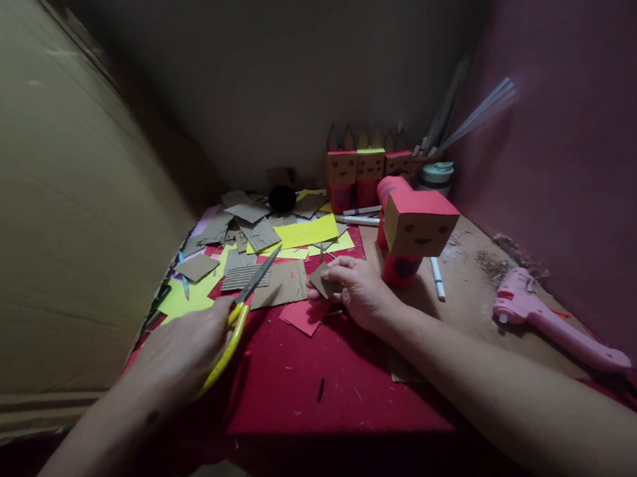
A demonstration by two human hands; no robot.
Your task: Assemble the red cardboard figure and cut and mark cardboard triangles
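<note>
My left hand (191,346) is closed around the yellow handles of a pair of scissors (240,309), whose blades point up and away over the cardboard scraps. Between the fingertips of my right hand (363,293) is a small brown cardboard piece (325,279), held a little above the table. Below it lie a flat cardboard sheet (287,284) and a red paper piece (306,317). Just beyond my right hand stands a cardboard-headed figure (421,232) with a red top, a drawn face and a red body.
A pink glue gun (559,324) lies at the right, near a white marker (437,279). Several similar figures (369,165) stand at the back beside a teal-lidded cup (437,174). Yellow paper (308,229) and cardboard scraps cover the left. A large cardboard panel (68,197) rises at the left.
</note>
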